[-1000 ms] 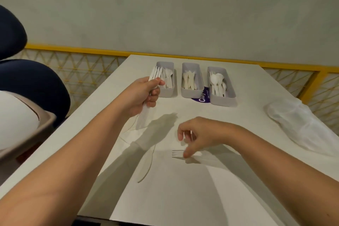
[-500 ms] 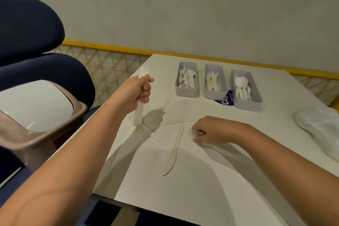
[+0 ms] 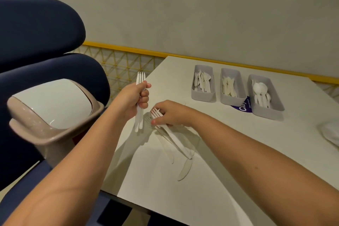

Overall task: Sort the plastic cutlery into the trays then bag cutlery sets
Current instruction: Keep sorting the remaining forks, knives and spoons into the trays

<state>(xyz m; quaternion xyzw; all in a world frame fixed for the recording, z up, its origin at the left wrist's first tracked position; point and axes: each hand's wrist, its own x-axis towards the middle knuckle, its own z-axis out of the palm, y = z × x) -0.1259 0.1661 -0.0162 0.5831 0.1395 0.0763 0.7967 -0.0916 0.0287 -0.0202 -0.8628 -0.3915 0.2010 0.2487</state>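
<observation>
Looks like an office or break-room corner, not a home kitchen. Plain white laminate bench [image 3: 238,152] pushed toward a bare pale-grey painted wall [image 3: 201,5] at 12 o'clock. A yellow rail [image 3: 128,49] with yellow lattice mesh below runs along the wall base from 11 to 2 o'clock. At 9 o'clock, a padded navy office chair [image 3: 36,29], backrest and seat in view. Just in front of it, at 8 o'clock, a beige swing-lid waste bin [image 3: 55,124] with a white flap. Three grey plastic organiser trays [image 3: 202,95] sit in a row at 1 o'clock, a purple printed sticker [image 3: 242,108] under them. Flat indoor lighting, soft shadows on the bench.
</observation>
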